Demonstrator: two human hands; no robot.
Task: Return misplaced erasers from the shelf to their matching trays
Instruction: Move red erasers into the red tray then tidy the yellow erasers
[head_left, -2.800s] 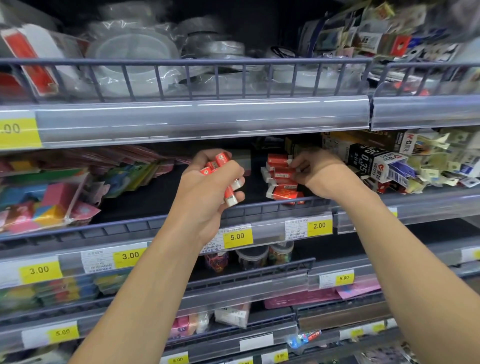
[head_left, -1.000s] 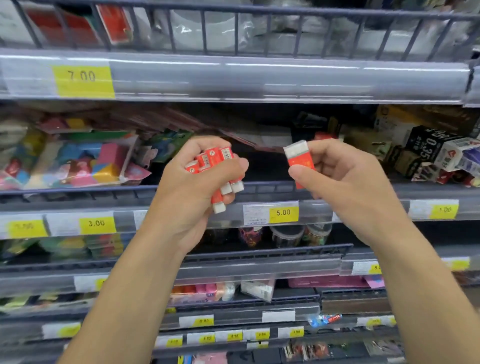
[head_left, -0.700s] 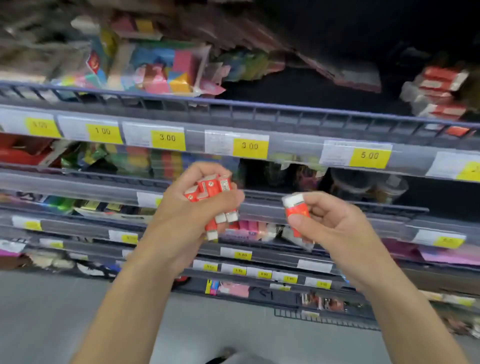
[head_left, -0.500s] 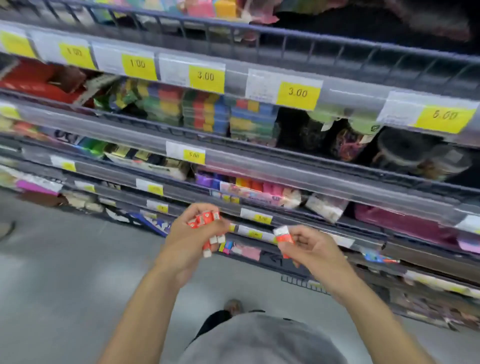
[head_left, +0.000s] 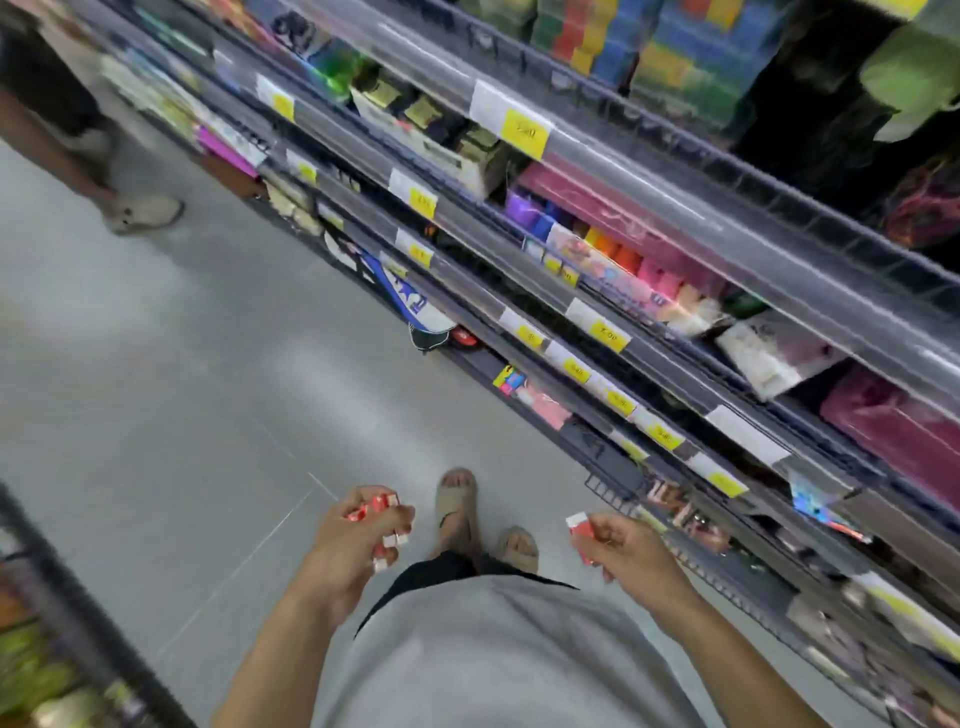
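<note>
My left hand (head_left: 353, 545) grips a bunch of several red-and-white erasers (head_left: 376, 509) low in the view, over the grey floor. My right hand (head_left: 623, 551) pinches a single red eraser with a white end (head_left: 581, 526). The two hands are apart, on either side of my sandalled feet (head_left: 483, 519). No eraser tray is recognisable in this blurred view.
Tiered shelves (head_left: 649, 332) with yellow price tags and coloured stationery run diagonally along the right. Grey floor (head_left: 182, 364) fills the left. Another person's legs and a shoe (head_left: 140, 210) stand at the top left. A second shelf edge (head_left: 57, 623) shows at the bottom left.
The view has swung down and left from the eraser shelf to the floor and lower shelves. Both hands have dropped low and moved apart, each still holding its erasers.
</note>
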